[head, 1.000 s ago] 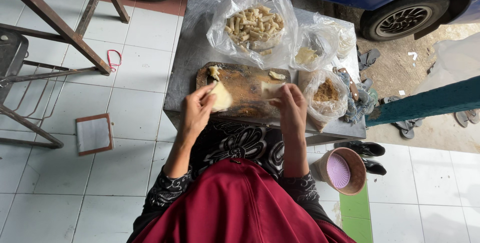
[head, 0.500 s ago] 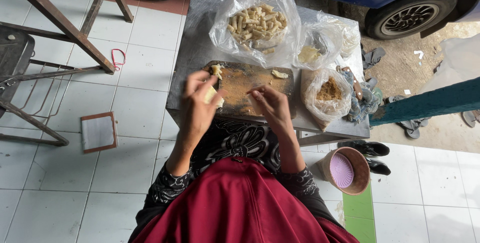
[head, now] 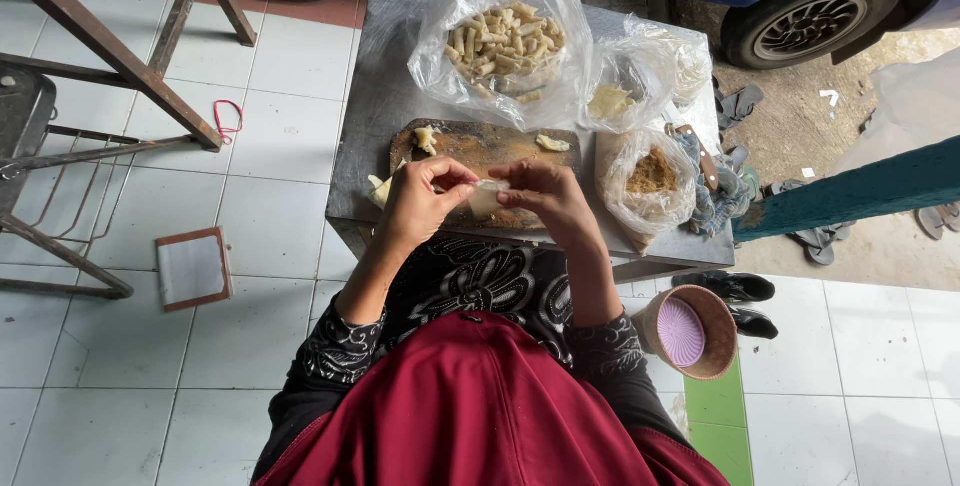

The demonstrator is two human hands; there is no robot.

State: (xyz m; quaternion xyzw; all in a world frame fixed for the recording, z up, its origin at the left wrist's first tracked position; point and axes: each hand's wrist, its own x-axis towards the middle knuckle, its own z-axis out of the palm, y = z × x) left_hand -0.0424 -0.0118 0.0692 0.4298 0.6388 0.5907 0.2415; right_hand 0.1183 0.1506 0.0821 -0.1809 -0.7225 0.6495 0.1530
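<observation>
Over the near edge of a dark wooden cutting board (head: 500,146), my left hand (head: 425,196) and my right hand (head: 545,196) pinch a thin pale sheet of wrapper (head: 487,196) between their fingertips. Small pieces of pale dough (head: 425,136) lie on the board's far left, and one more piece (head: 552,143) lies at its far right. Behind the board, an open plastic bag (head: 505,41) holds several rolled pale snacks.
A grey metal table (head: 370,116) carries the board, a bag of brown filling (head: 652,174) and a bag of pale wrappers (head: 612,101). A brown cup with a purple lid (head: 690,331) stands on the tiled floor. A wooden frame (head: 110,46) stands left, car wheels behind.
Both hands have lifted from the board toward me and come together, now holding the pale wrapper between them above the board's near edge.
</observation>
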